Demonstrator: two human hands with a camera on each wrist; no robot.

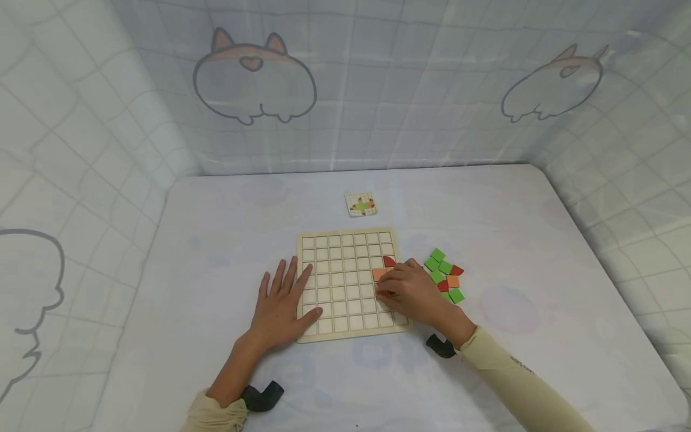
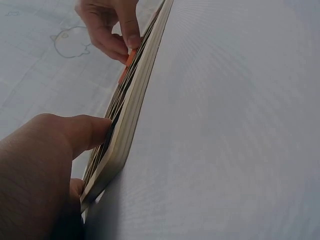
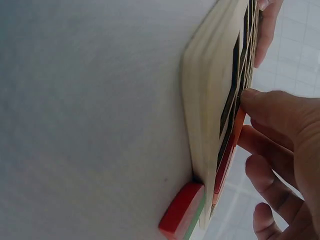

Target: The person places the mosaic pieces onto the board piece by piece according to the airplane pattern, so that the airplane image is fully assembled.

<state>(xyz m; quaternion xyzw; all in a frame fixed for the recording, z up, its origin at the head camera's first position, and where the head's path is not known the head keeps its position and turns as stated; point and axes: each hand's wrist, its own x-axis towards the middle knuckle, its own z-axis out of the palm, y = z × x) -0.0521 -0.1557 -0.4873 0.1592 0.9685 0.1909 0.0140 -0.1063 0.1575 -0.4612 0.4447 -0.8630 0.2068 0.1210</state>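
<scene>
A light wooden grid board [image 1: 345, 294] lies on the table. My left hand [image 1: 278, 309] rests with spread fingers across its left edge; in the left wrist view the thumb [image 2: 92, 132] touches the board's top. At the board's right side my right hand [image 1: 410, 291] pinches an orange square tile [image 3: 240, 120] between thumb and index finger, low against the grid. Just beyond those fingers sit another orange square [image 1: 379, 275] and a red quarter-round piece [image 1: 389, 261] in the grid. The hand hides part of the right columns.
Loose green squares [image 1: 438, 255], red pieces [image 1: 456, 270] and an orange square [image 1: 453, 281] lie right of the board, partly behind my right hand. A small pattern card [image 1: 360, 204] lies beyond the board. Patterned curtains [image 1: 356, 90] surround the table.
</scene>
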